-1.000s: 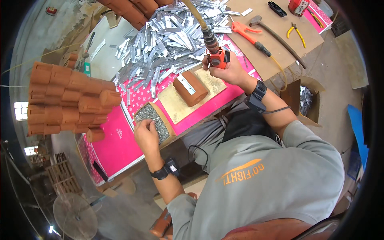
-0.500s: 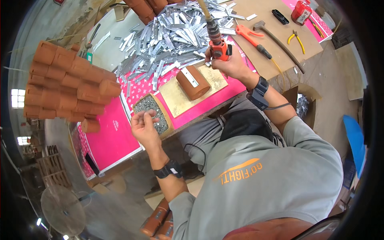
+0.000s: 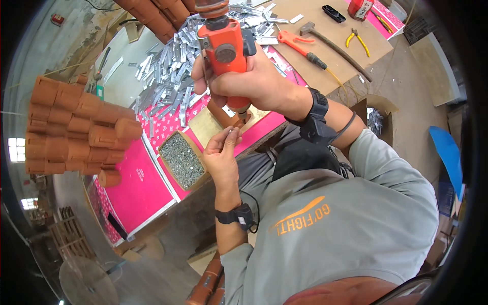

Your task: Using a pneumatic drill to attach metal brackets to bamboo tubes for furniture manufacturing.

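My right hand (image 3: 254,84) grips an orange power screwdriver (image 3: 226,51), its nose pointing down over a brown cylinder (image 3: 217,113). That cylinder lies on its side on a pale board (image 3: 199,127), largely hidden by the tool and hand; a bit of the metal strip on it shows. Close to the driver's tip, my left hand (image 3: 222,152) is closed in a pinch on a tiny metal piece that looks like a screw (image 3: 232,130). Beside this hand stands an open carton (image 3: 202,179) full of small silver screws.
A heap of metal strips (image 3: 173,66) covers the back of the table. Stacked brown cylinders (image 3: 66,127) rise at the left. At the right lie an orange air gun (image 3: 300,46), a hammer (image 3: 335,48), yellow-handled pliers (image 3: 358,41) and a red bottle (image 3: 360,9).
My left hand has gone from above the screw carton to the cylinder, fingers pinched. The power screwdriver in my right hand has come closer and left, over the cylinder. The view has shifted.
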